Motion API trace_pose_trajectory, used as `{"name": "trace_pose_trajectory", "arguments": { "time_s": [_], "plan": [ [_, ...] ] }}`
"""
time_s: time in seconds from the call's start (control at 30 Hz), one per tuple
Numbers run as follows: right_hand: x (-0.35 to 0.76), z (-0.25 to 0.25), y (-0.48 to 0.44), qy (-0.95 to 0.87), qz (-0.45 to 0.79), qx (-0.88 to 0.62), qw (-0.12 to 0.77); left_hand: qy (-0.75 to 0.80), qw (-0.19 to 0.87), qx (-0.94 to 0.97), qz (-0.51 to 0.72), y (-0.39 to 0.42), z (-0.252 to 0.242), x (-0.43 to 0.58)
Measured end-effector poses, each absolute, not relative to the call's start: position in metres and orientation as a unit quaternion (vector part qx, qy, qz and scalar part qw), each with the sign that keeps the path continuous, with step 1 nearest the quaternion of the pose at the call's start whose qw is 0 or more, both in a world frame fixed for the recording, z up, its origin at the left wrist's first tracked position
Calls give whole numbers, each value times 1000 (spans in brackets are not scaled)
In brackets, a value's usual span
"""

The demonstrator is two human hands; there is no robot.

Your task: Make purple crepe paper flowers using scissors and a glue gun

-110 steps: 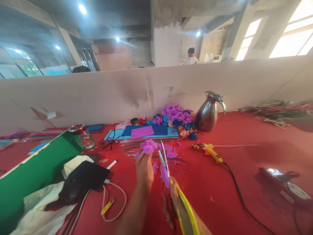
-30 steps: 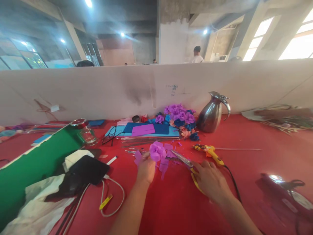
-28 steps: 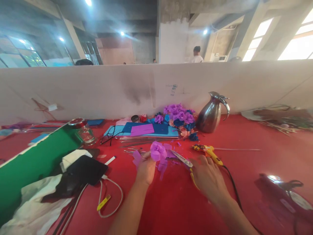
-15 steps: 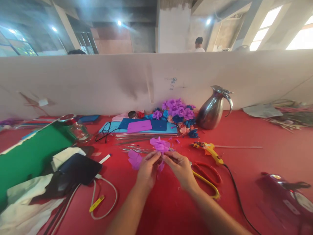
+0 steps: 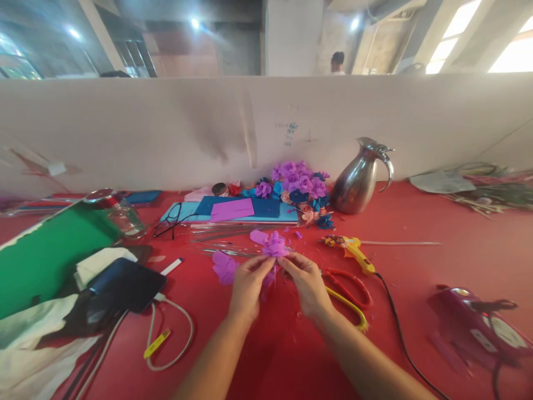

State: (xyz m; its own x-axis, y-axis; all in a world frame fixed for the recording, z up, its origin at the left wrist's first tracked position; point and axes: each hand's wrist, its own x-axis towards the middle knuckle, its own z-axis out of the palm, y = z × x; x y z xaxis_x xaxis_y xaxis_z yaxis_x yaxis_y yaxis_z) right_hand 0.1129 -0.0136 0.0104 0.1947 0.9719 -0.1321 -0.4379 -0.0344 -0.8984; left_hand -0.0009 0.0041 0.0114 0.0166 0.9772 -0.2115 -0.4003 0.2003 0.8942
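Note:
A purple paper flower [image 5: 275, 244] on a thin stem is held at mid-table between both hands. My left hand [image 5: 249, 280] pinches its base from the left, thumb and forefinger pressed together. My right hand [image 5: 307, 278] pinches the base from the right, its fingertips close to the left ones. Loose purple petals [image 5: 225, 268] lie just left of the left hand, and a single purple petal [image 5: 259, 237] shows behind the flower. Scissors with red and yellow handles [image 5: 345, 298] rest beside the right wrist.
Finished paper flowers [image 5: 297, 180] are heaped by the partition, next to a steel jug [image 5: 358, 180]. A yellow glue gun [image 5: 357, 256] trails a black cord at right. Glasses [image 5: 172, 219], a glass jar [image 5: 125, 214], and a dark phone [image 5: 127, 283] with a white cable stand at left.
The flower's petals look more gathered around the centre, and both hands have closed in at its base. The view has shifted slightly, moving the scene a little up and left.

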Motion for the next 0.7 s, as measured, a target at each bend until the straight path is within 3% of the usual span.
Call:
{"name": "trace_pose_trajectory", "arguments": {
  "time_s": [0.7],
  "plan": [
    [108,7,-11,-255,588,-416,645,385,697,266,544,3,18,4]
  ]
}}
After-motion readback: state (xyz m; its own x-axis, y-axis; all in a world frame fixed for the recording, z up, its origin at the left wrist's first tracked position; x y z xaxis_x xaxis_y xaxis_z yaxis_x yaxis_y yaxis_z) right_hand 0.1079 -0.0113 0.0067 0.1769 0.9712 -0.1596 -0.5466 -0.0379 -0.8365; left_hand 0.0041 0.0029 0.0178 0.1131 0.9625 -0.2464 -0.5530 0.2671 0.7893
